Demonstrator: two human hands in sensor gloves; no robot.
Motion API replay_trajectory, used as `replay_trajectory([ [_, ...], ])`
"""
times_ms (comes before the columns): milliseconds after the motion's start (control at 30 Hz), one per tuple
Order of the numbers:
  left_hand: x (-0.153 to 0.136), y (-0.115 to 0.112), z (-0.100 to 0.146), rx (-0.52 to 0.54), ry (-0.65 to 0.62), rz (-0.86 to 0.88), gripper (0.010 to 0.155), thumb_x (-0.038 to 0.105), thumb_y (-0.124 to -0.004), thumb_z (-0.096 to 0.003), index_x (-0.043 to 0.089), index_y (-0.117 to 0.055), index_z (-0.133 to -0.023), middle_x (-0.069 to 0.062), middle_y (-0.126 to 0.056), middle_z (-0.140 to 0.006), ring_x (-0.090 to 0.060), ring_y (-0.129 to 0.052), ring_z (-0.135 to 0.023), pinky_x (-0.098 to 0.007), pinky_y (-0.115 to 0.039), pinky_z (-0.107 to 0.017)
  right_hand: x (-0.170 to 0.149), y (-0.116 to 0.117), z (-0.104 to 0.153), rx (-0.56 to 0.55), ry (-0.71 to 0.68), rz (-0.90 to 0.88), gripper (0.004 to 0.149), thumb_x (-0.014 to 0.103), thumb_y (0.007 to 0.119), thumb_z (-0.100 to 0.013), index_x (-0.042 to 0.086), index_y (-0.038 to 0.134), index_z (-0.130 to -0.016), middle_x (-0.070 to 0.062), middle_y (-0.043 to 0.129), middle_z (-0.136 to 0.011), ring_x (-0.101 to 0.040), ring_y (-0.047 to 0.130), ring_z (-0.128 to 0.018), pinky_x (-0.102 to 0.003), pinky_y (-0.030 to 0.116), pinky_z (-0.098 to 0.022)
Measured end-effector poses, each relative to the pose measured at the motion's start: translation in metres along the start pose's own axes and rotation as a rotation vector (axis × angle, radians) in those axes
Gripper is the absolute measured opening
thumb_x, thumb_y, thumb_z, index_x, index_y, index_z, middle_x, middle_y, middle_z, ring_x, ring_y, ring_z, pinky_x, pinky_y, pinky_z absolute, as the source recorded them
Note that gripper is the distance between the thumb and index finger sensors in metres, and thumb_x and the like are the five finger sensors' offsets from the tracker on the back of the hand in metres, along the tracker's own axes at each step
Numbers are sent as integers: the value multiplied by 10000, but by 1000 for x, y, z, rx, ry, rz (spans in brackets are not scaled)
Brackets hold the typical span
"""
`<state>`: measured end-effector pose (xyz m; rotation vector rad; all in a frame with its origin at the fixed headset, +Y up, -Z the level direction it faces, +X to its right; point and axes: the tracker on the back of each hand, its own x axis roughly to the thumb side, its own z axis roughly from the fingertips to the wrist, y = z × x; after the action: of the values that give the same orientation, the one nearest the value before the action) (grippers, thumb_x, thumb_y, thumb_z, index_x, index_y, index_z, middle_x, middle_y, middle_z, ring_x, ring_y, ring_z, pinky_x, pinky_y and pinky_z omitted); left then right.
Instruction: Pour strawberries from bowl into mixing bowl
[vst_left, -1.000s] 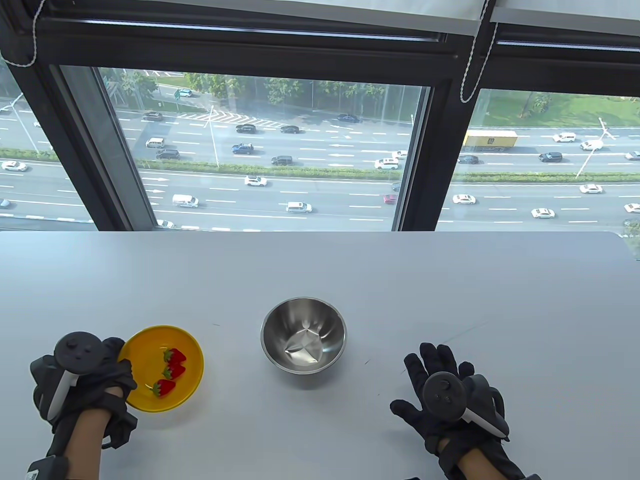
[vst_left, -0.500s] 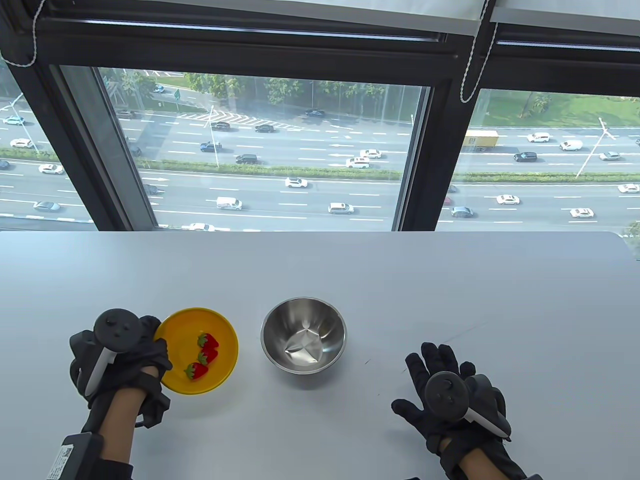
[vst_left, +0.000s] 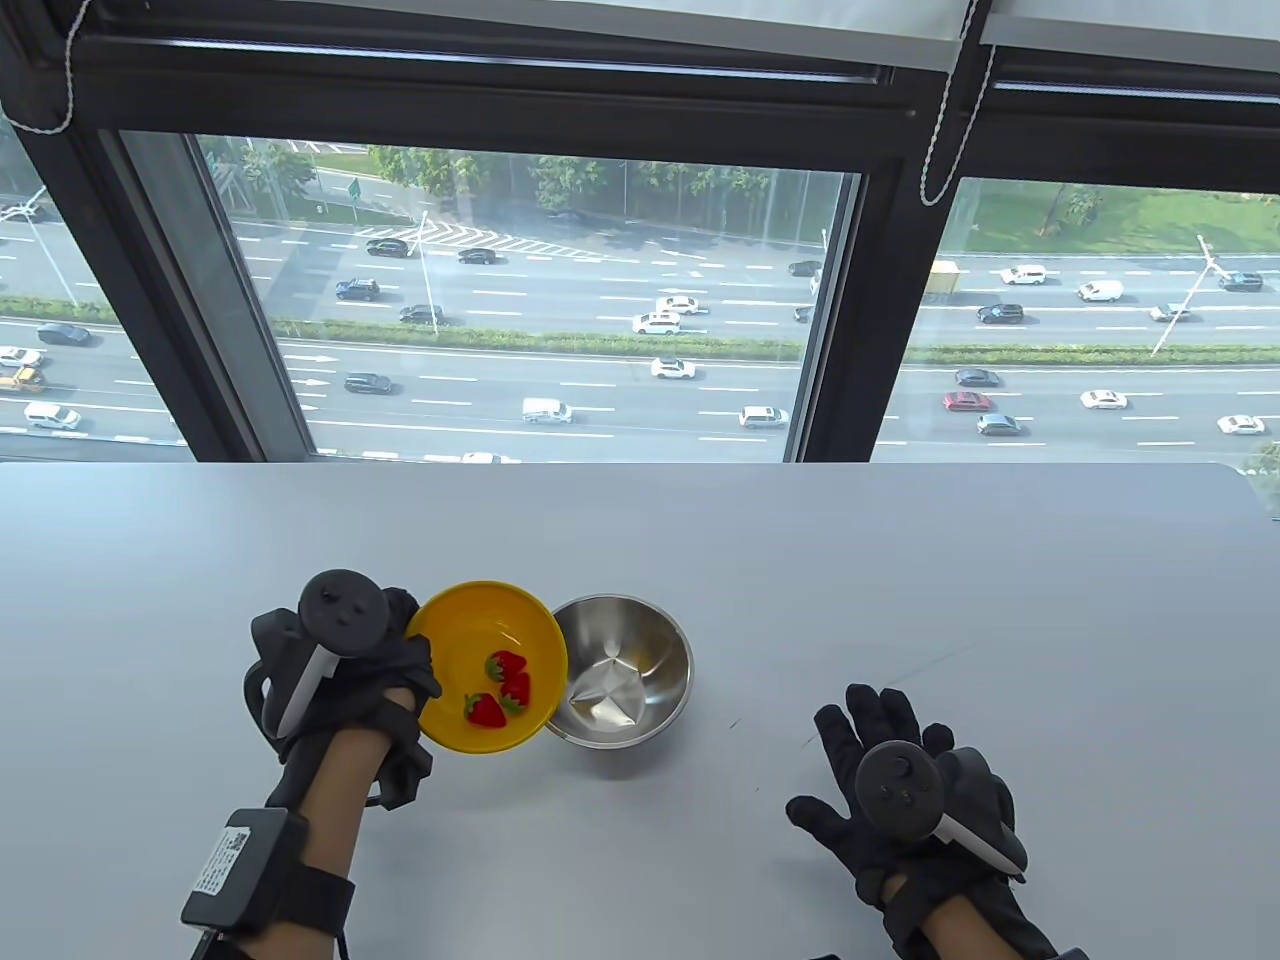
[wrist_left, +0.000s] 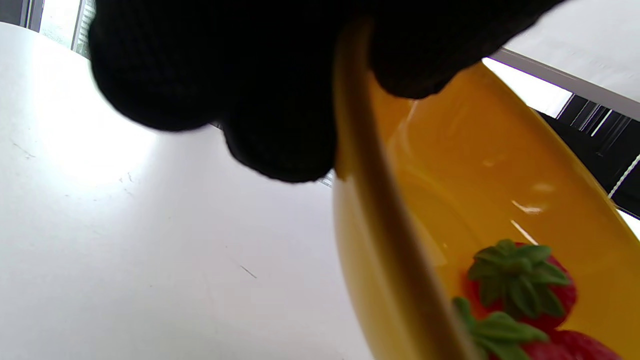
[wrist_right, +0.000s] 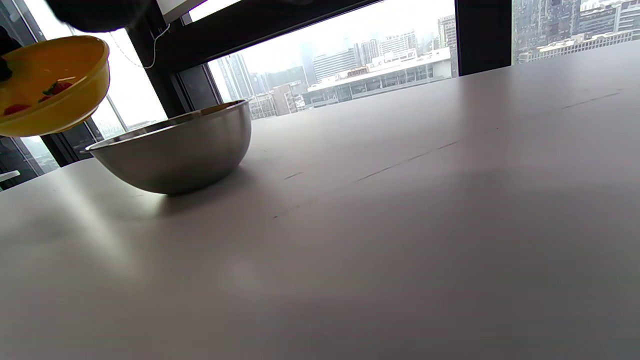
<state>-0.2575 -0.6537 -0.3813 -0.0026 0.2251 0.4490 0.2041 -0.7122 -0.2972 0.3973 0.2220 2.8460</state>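
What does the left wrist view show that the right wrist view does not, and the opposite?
Only the left wrist view shows the left hand gripping the rim of the yellow bowl, and the green leaves of the strawberries up close.

Only the right wrist view shows the steel mixing bowl standing on the table, with the yellow bowl raised in the air beside its rim.

Both show the yellow bowl, strawberries inside it, and the grey table.

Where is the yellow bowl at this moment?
In the table view, the yellow bowl is left of centre, gripped by the left hand, lifted and tilted at the steel mixing bowl's left rim.
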Motion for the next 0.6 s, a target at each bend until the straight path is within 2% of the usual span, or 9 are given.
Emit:
replay_trajectory([
  [600,47,-26,-11,44,-34,41,482,367,-821,-416,274,-662,-861,41,-833,-770,-206,-1070,-489,-385,-954,-299,-1,-1,0,6,-6,-7,881,673,639,-404,226,284,-1074,-132,71,-1132,-466,106,-1042,-759,170,-659],
])
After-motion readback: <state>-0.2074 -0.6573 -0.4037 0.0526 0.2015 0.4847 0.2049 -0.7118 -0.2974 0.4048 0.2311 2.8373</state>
